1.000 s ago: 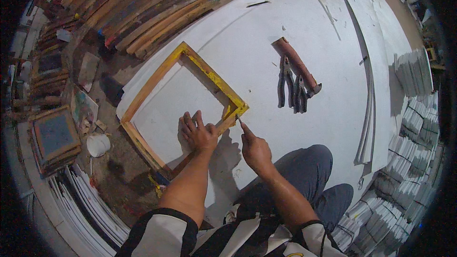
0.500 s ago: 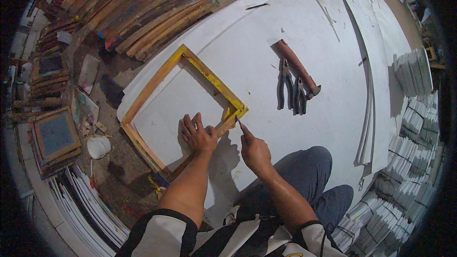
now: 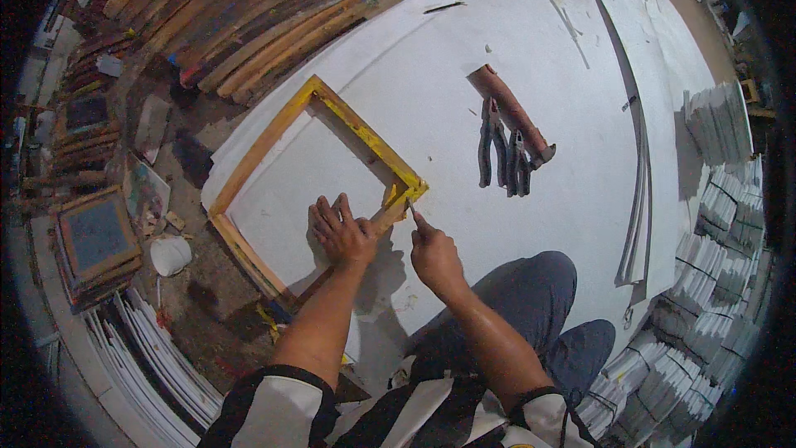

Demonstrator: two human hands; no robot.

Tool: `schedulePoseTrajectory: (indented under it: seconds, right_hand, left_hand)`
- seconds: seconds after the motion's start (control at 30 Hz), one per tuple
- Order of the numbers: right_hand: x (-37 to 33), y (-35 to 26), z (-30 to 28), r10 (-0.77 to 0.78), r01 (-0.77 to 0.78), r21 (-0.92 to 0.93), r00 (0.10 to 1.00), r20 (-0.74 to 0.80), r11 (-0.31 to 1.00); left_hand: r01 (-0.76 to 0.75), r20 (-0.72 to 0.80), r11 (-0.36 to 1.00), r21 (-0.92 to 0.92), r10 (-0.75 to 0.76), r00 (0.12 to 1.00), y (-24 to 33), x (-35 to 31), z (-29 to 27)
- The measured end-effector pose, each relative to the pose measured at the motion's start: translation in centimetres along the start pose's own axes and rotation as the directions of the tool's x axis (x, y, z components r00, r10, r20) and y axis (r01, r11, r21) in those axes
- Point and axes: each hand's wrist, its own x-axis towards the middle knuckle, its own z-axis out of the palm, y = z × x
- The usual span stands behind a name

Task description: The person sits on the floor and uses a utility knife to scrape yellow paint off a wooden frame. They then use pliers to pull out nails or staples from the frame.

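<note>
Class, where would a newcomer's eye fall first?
The yellow-smeared frame, left of centre, probably comes first: the left hand rests on its near side, the right hand grips a thin tool at its right corner. Hammer and pliers lie farther right; stacked wood fills the upper left.

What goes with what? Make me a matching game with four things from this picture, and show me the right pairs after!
Column one:
1. wooden frame
2. left hand
3. right hand
4. white tub

Column two:
A. wrapped around a thin tool
B. on the brown floor
C. streaked with yellow
D. spread out, holding no tool

Right pairs: 1-C, 2-D, 3-A, 4-B.
</note>
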Motion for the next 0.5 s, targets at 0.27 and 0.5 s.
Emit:
schedulePoseTrajectory:
  seconds: [0.27, 0.5]
  right_hand:
    - [-0.8, 0.1, 1.9, -0.028, 0.024, -0.084, 0.999, -0.039, 0.996]
    - [0.6, 1.8, 2.5, 0.108, -0.399, 0.917, 0.912, 0.395, 0.016]
  left_hand:
    - [0.050, 0.115, 0.999, -0.004, -0.049, 0.992, 0.7, 0.2, -1.6]
    - [0.065, 0.068, 0.998, -0.026, -0.063, 0.996, 0.2, 0.1, -0.5]
